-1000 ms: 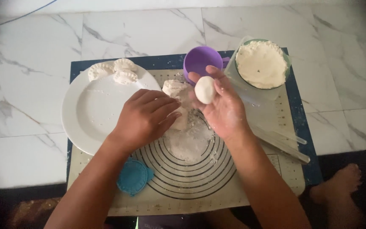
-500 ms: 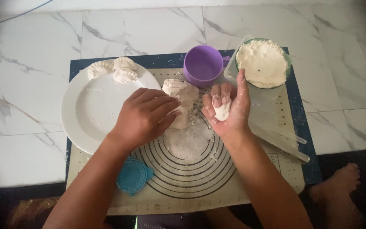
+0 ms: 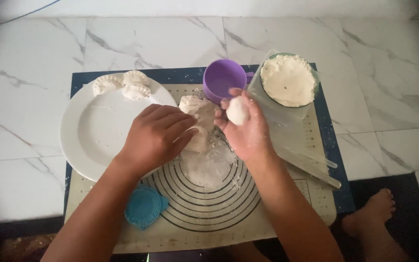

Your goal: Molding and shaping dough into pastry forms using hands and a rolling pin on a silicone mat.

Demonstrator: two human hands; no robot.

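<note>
Baking mat (image 3: 287, 213) with ring lines lying across middle of frame on marble floor (image 3: 35, 73). White plate (image 3: 98, 131) sitting at left, carrying three folded dumplings (image 3: 121, 84) at its top edge. Bowl of flour (image 3: 288, 80) standing upper right, purple cup (image 3: 224, 77) just beside it. Left hand (image 3: 153, 138) pressing down, fingers curled over dough lump (image 3: 197, 119) at centre. Right hand (image 3: 246, 128) cupping small dough ball (image 3: 237, 110) (fingers wrapping round it) near cup. Blue dumpling press (image 3: 144, 207) lying lower left on mat.

Upper centre is crowded: cup (image 3: 224, 77), flour bowl (image 3: 289, 82) and dough lump (image 3: 197, 121) stand close together. The plate (image 3: 93, 136) blocks the left, a clear tool (image 3: 311, 167) the right. The mat (image 3: 209, 213) lies open at lower centre, beside the blue press (image 3: 144, 207).
</note>
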